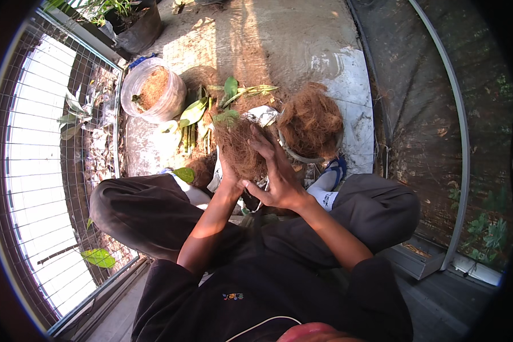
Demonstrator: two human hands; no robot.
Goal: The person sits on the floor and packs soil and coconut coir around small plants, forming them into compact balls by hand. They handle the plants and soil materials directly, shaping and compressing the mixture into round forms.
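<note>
A loose clump of brown coconut fibre (240,149) sits between my two hands, in front of my crossed legs. My left hand (229,173) presses its left and near side, and most of the fingers are hidden behind the fibre. Along its right side lies my right hand (278,178), fingers long against the strands and the thumb reaching toward my left hand. Crumpled white plastic (263,114) shows just beyond the clump. Right of it, a round pot (295,155) is heaped with more coconut fibre (310,118).
A clear plastic tub (175,102) with brown fibre inside stands far left. Leafy green cuttings (194,114) lie between it and the clump. Wire mesh (45,171) borders the left, dark sheeting with a metal frame (459,131) the right. A potted plant (138,35) stands at the back left.
</note>
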